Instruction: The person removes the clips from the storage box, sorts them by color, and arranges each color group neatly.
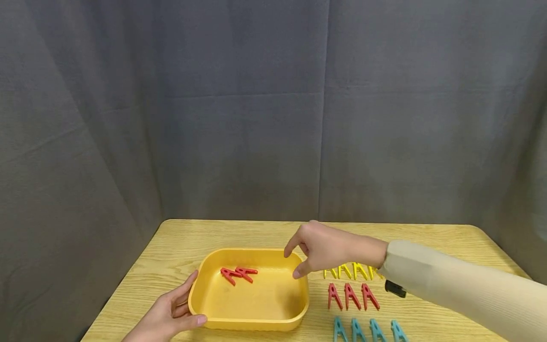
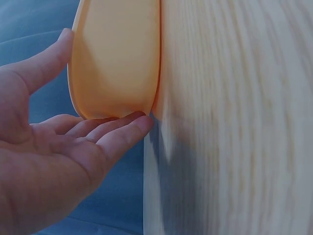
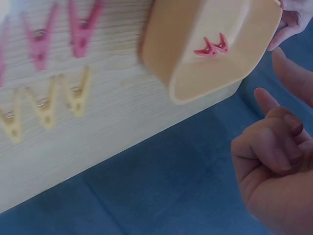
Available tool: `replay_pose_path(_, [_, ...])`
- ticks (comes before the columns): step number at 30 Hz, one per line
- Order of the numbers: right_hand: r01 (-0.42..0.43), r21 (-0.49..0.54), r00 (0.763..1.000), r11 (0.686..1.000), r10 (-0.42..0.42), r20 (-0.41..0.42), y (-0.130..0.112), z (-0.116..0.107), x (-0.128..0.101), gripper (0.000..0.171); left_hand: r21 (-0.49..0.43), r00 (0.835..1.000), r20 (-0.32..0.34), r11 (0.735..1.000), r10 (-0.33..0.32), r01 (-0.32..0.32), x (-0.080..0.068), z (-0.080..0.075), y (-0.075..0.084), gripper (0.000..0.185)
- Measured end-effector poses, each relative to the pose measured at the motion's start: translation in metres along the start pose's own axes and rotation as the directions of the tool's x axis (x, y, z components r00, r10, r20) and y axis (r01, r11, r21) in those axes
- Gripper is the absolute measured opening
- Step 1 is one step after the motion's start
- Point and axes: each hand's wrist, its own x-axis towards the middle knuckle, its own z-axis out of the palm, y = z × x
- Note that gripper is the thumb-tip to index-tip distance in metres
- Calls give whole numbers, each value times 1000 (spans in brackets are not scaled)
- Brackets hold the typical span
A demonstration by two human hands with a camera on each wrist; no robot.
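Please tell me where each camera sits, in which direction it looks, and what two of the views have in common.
Head: above, facing forward and down at the wooden table; both hands and a right sleeve show.
Left wrist: beside the left hand, facing the yellow tray.
Right wrist: behind the right hand, facing the tray's red clothespins.
All share the tray.

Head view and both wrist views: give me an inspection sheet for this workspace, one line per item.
Surface: light wooden table with rounded corners.
Job's things: yellow rectangular plastic tray holding two red plastic clothespins; three more red clothespins lie in a row right of the tray.
Clutter: row of yellow plastic clothespins, partly hidden by the right arm; row of four teal plastic clothespins at the near edge.
Grips: left hand rests open against the tray's near-left corner; right hand hovers over the tray's right rim, holding nothing.
Cables: nothing seen.
Surroundings: grey fabric backdrop; small black object under the right sleeve, unclear what.
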Motion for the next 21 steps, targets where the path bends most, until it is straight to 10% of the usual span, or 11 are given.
replay_pose_path(21, [44, -56, 996, 997, -40, 81, 7, 37, 82, 31, -22, 1000, -1, 1000, -5, 5, 0, 1, 0, 99])
